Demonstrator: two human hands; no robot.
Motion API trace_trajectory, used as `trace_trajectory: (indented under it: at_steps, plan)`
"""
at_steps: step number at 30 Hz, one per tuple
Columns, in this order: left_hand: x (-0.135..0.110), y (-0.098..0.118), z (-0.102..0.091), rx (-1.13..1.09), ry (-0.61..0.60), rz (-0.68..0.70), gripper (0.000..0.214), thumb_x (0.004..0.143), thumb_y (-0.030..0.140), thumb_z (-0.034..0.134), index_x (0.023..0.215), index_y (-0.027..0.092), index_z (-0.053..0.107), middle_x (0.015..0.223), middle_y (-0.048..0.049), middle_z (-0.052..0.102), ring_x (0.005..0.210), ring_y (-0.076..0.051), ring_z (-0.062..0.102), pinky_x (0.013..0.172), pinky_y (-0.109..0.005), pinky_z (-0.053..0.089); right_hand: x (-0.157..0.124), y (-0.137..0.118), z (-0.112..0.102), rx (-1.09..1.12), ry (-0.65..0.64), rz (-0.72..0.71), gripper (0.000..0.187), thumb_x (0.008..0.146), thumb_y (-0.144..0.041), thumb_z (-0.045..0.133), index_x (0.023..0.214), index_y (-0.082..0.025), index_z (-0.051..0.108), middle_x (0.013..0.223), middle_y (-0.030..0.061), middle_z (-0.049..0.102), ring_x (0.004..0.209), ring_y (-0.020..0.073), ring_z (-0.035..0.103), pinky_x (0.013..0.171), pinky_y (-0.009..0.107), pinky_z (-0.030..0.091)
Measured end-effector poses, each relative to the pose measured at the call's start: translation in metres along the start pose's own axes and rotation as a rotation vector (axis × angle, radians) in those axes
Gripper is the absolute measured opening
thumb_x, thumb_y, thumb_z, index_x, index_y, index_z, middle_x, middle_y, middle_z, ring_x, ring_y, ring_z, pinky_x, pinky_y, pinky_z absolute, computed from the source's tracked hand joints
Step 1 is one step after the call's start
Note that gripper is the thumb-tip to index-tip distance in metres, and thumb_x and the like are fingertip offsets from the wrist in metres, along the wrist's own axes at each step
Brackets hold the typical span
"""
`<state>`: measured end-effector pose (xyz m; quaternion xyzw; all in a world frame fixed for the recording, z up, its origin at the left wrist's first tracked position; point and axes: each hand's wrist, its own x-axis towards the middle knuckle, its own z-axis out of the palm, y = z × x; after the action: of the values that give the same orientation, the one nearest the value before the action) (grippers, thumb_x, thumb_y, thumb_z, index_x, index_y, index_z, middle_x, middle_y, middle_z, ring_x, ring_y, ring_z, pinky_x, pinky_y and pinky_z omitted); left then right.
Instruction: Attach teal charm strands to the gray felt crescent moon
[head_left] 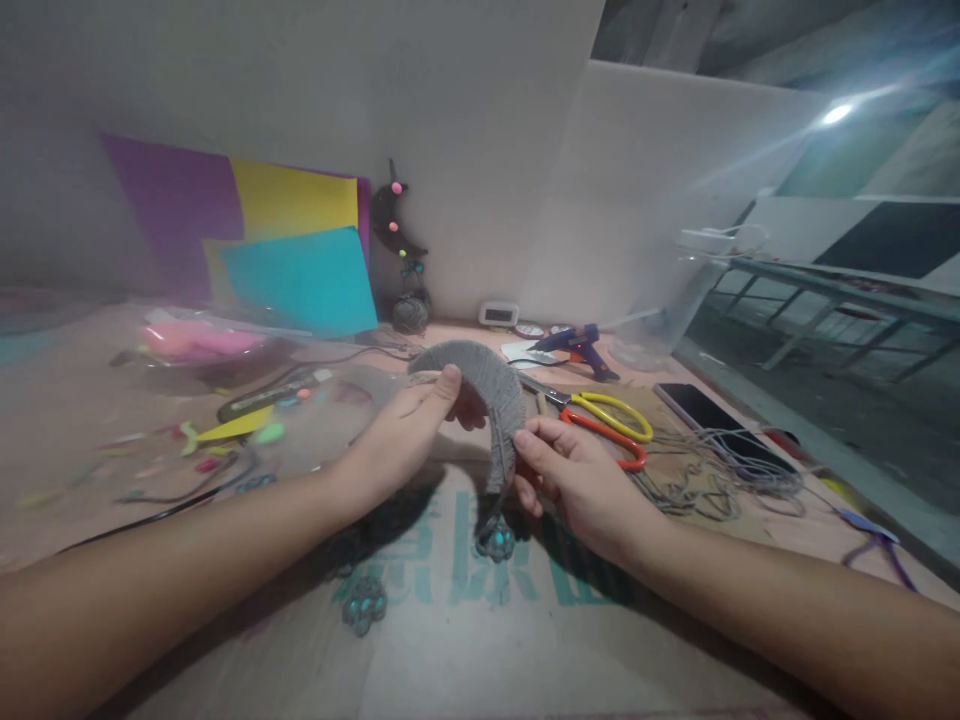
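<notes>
A crescent shape wrapped in grey yarn (504, 392) is held up over the table, its curve toward the upper right. My left hand (397, 435) grips its inner side, thumb in front and fingers partly hidden behind. The fingers of my right hand (581, 480) are closed on its lower right edge. From the lower tip hangs a grey paw-shaped charm (495, 541) with turquoise pads, on a short dark cord. A similar paw charm (364, 604) lies on the tabletop, below and to the left.
Scissors (607, 425) with yellow and orange handles, loose grey cord (697, 480) and a phone (720, 425) lie at right. Behind are a glue gun (577, 345) and a small white clock (499, 314). Coloured sheets (300, 280) and a dark crescent ornament (390, 220) stand against the wall.
</notes>
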<state>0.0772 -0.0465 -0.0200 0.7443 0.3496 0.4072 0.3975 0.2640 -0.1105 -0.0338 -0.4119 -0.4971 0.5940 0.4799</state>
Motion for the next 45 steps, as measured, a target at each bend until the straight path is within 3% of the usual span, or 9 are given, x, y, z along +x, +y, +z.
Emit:
trace_trajectory:
  at_steps: [5, 8, 10, 15, 27, 32, 40, 45]
  plan:
    - [0.003, -0.015, 0.006, 0.010, 0.005, -0.061, 0.032, 0.096, 0.040, 0.046, 0.075, 0.019, 0.058, 0.076, -0.0015, 0.060, 0.078, -0.019, 0.057, 0.074, -0.030, 0.043, 0.004, -0.004, -0.006, -0.125, 0.077, -0.064, 0.040, 0.081, -0.056, 0.070, 0.078, -0.018, 0.059, 0.052, -0.0048, 0.057, 0.044, 0.0070, 0.050, 0.043, 0.019, 0.038]
    - [0.002, -0.014, 0.010, -0.112, -0.025, -0.045, 0.016, 0.092, 0.032, 0.052, 0.095, 0.018, 0.060, 0.079, 0.0002, 0.058, 0.078, -0.017, 0.058, 0.073, -0.028, 0.045, 0.006, -0.004, -0.009, -0.195, 0.101, -0.071, 0.039, 0.082, -0.056, 0.068, 0.079, -0.018, 0.059, 0.052, -0.0043, 0.058, 0.044, 0.0081, 0.051, 0.043, 0.020, 0.038]
    - [0.000, -0.010, 0.011, -0.207, -0.058, -0.055, 0.020, 0.092, 0.029, 0.053, 0.106, 0.018, 0.059, 0.080, 0.0011, 0.059, 0.078, -0.015, 0.059, 0.073, -0.026, 0.047, 0.007, -0.004, -0.010, -0.225, 0.106, -0.071, 0.037, 0.084, -0.055, 0.066, 0.081, -0.019, 0.058, 0.053, -0.0042, 0.059, 0.044, 0.0085, 0.051, 0.043, 0.020, 0.039]
    - [-0.004, -0.005, 0.012, -0.202, -0.139, -0.124, 0.027, 0.090, 0.042, 0.060, 0.084, 0.017, 0.064, 0.081, -0.0007, 0.065, 0.079, -0.015, 0.063, 0.075, -0.027, 0.050, 0.006, -0.005, -0.009, -0.295, 0.100, -0.101, 0.034, 0.087, -0.052, 0.063, 0.082, -0.019, 0.058, 0.054, -0.0043, 0.059, 0.047, 0.0092, 0.054, 0.048, 0.022, 0.044]
    - [-0.009, 0.008, 0.012, -0.008, -0.106, -0.104, 0.021, 0.086, 0.037, 0.062, 0.078, 0.017, 0.061, 0.075, 0.0007, 0.066, 0.071, -0.015, 0.065, 0.064, -0.024, 0.051, 0.002, -0.005, -0.002, -0.354, 0.089, -0.111, 0.025, 0.088, -0.043, 0.062, 0.079, -0.020, 0.056, 0.057, -0.0055, 0.058, 0.049, 0.0088, 0.056, 0.046, 0.020, 0.042]
    - [-0.009, 0.010, 0.012, -0.044, -0.129, -0.082, 0.020, 0.088, 0.035, 0.058, 0.078, 0.018, 0.060, 0.074, 0.0014, 0.065, 0.070, -0.014, 0.064, 0.063, -0.023, 0.051, 0.000, -0.007, -0.002, -0.343, 0.080, -0.128, 0.022, 0.089, -0.039, 0.061, 0.078, -0.020, 0.056, 0.058, -0.0057, 0.058, 0.049, 0.0077, 0.055, 0.046, 0.019, 0.043]
    - [-0.010, 0.011, 0.012, 0.067, -0.125, -0.073, 0.012, 0.083, 0.031, 0.061, 0.080, 0.019, 0.059, 0.077, 0.0011, 0.065, 0.075, -0.016, 0.063, 0.068, -0.027, 0.051, 0.002, -0.004, -0.005, -0.382, 0.106, -0.125, 0.021, 0.091, -0.036, 0.059, 0.080, -0.018, 0.058, 0.057, -0.0046, 0.060, 0.051, 0.0084, 0.058, 0.050, 0.021, 0.047]
    - [-0.011, 0.005, 0.012, 0.141, -0.131, -0.049, 0.019, 0.084, 0.038, 0.064, 0.086, 0.020, 0.060, 0.084, 0.0000, 0.064, 0.085, -0.019, 0.061, 0.076, -0.031, 0.049, 0.002, -0.005, -0.005, -0.375, 0.114, -0.120, 0.023, 0.090, -0.040, 0.059, 0.080, -0.019, 0.058, 0.055, -0.0045, 0.060, 0.049, 0.0092, 0.057, 0.049, 0.022, 0.047]
